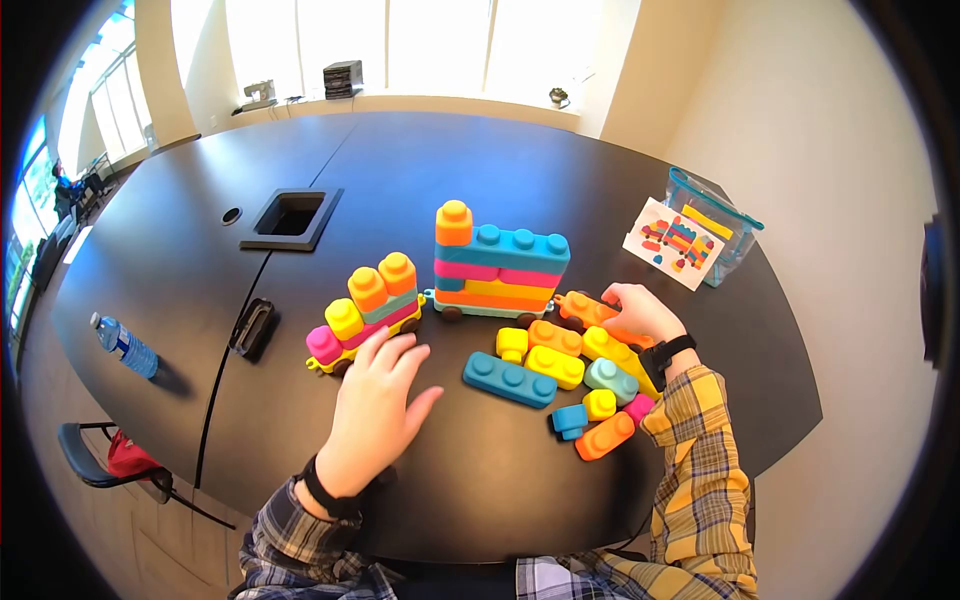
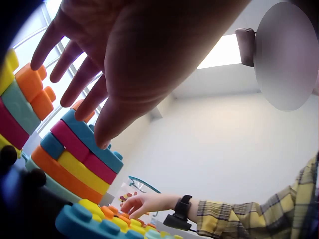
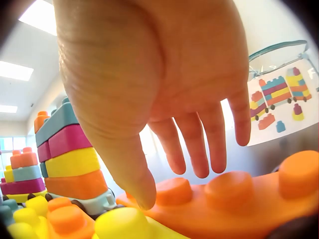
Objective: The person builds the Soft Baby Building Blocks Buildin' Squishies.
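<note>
My left hand [image 1: 375,410] is spread, palm down, over the table beside a small block wagon [image 1: 372,305] with a yellow wheeled base and pink, yellow, orange and teal blocks. Nothing is in its fingers. My right hand [image 1: 645,315] reaches over an orange wheeled base [image 1: 585,308] with round studs. In the right wrist view its fingers [image 3: 187,149] hang straight above the studs, with the thumb at the near side. Between the hands stands a taller wagon [image 1: 500,275] of blue, pink, yellow and orange layers, topped by one orange block.
Loose blocks lie in front of the right hand, among them a long blue block [image 1: 510,380], a yellow block [image 1: 555,367] and an orange block [image 1: 605,437]. A picture card [image 1: 675,243] leans against a clear bag [image 1: 740,235]. A water bottle [image 1: 125,345] lies far left.
</note>
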